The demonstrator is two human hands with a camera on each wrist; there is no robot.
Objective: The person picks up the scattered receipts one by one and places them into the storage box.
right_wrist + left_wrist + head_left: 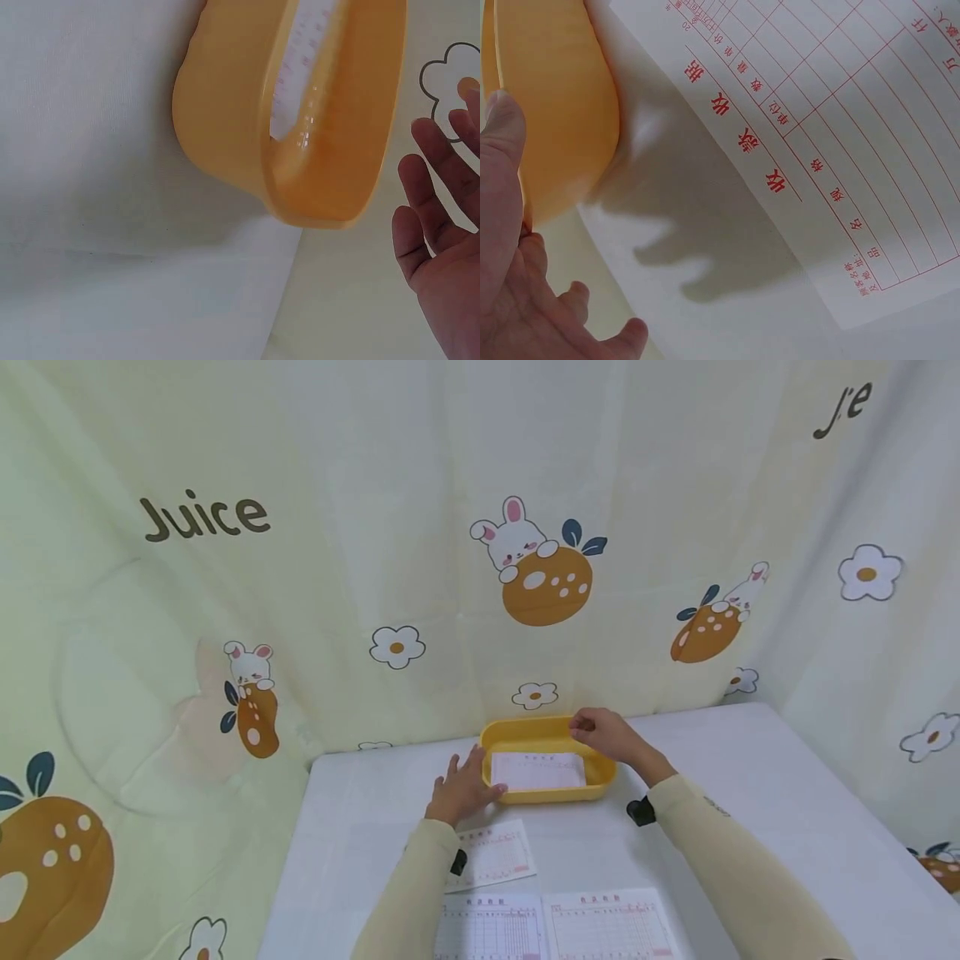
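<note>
The left hand (457, 792) was spread, thumb on the near side of the bin (555, 795), a finger touching its left end, nothing clasped; the right hand (611, 737) had loosely bent fingers, held nothing and hung just off the right end. The yellow bin stood on the table (375, 802) near the curtain (315, 593), with a slip (537, 774) inside. Nearer lay a tilted slip (498, 853) and two side-by-side slips (609, 928)

Soft light shadows the tabletop (90, 187) and glints inside the tray (225, 97).
</note>
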